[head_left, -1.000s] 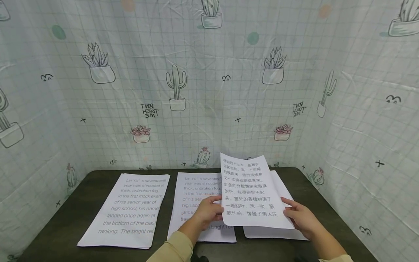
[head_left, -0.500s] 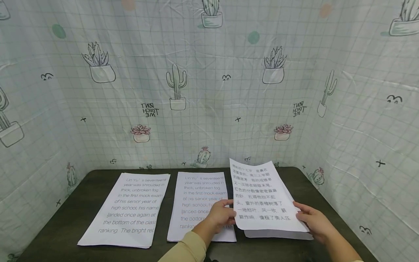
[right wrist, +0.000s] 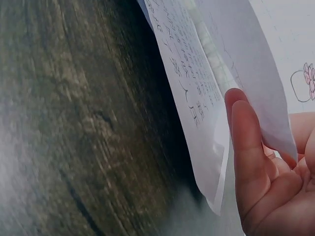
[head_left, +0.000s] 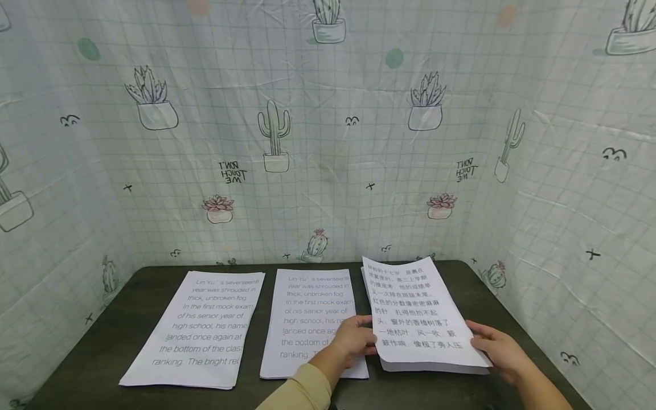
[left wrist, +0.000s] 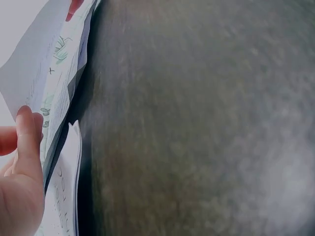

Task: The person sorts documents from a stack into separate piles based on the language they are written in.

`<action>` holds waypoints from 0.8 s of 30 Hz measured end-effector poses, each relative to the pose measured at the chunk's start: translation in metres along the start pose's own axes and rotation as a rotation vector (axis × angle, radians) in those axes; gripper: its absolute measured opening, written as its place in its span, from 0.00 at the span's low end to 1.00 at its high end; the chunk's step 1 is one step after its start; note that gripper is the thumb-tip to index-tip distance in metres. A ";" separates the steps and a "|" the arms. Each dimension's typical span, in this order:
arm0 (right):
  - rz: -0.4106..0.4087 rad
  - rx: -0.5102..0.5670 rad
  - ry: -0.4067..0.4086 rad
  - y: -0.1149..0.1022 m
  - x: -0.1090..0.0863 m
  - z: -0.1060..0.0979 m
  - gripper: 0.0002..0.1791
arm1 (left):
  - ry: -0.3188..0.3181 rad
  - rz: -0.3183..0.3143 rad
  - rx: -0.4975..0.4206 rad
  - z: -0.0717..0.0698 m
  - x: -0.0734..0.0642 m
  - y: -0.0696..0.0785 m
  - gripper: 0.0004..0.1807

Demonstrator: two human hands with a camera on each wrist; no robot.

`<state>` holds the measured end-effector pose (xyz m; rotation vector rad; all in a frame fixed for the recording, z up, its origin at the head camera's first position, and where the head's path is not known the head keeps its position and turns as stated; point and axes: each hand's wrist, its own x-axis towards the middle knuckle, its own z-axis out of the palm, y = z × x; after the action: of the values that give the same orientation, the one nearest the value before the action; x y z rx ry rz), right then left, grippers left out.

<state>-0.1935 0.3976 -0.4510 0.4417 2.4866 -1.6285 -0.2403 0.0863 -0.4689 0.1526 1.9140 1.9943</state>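
Note:
A white sheet of paper [head_left: 410,310] printed with Chinese text is held slightly tilted over the right-hand paper stack [head_left: 435,368]. My left hand [head_left: 352,341] pinches its left edge near the lower corner, and my right hand [head_left: 496,350] pinches the right edge. Seen from the right wrist, the raised sheet [right wrist: 256,64] stands apart from the printed pages [right wrist: 197,147] beneath it. The left wrist view has the sheet's underside [left wrist: 29,64] above the left fingers. Most of the right-hand stack is hidden under the sheet in the head view.
A middle stack of English-printed paper [head_left: 312,302] lies just left of the sheet, partly behind my left forearm. Another English-printed stack [head_left: 200,324] lies farther left on the dark table [head_left: 107,330]. A curtain with cactus drawings [head_left: 328,142] surrounds the table.
Both hands have carried the Chinese-printed sheet to the right and down, from between the middle and right stacks to over the right one. The middle stack is less covered.

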 end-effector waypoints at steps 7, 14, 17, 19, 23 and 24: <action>0.003 -0.040 0.011 0.002 0.000 -0.002 0.33 | 0.014 -0.010 0.011 0.004 0.000 0.000 0.29; 0.014 -0.036 0.023 0.006 0.001 -0.001 0.32 | 0.031 -0.021 0.000 0.007 0.004 -0.004 0.29; 0.009 -0.029 0.028 0.007 0.001 -0.001 0.32 | 0.026 -0.022 -0.011 0.007 0.004 -0.004 0.28; 0.003 -0.021 0.029 0.008 0.001 -0.001 0.32 | 0.021 -0.024 -0.021 0.007 0.004 -0.004 0.28; 0.000 -0.019 0.039 0.008 0.001 -0.002 0.32 | 0.009 -0.027 -0.043 0.007 0.004 -0.004 0.28; 0.001 -0.022 0.042 0.008 0.001 -0.002 0.31 | 0.008 -0.026 -0.049 0.007 0.004 -0.004 0.28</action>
<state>-0.1916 0.4025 -0.4575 0.4787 2.5315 -1.6066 -0.2414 0.0940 -0.4726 0.1065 1.8605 2.0265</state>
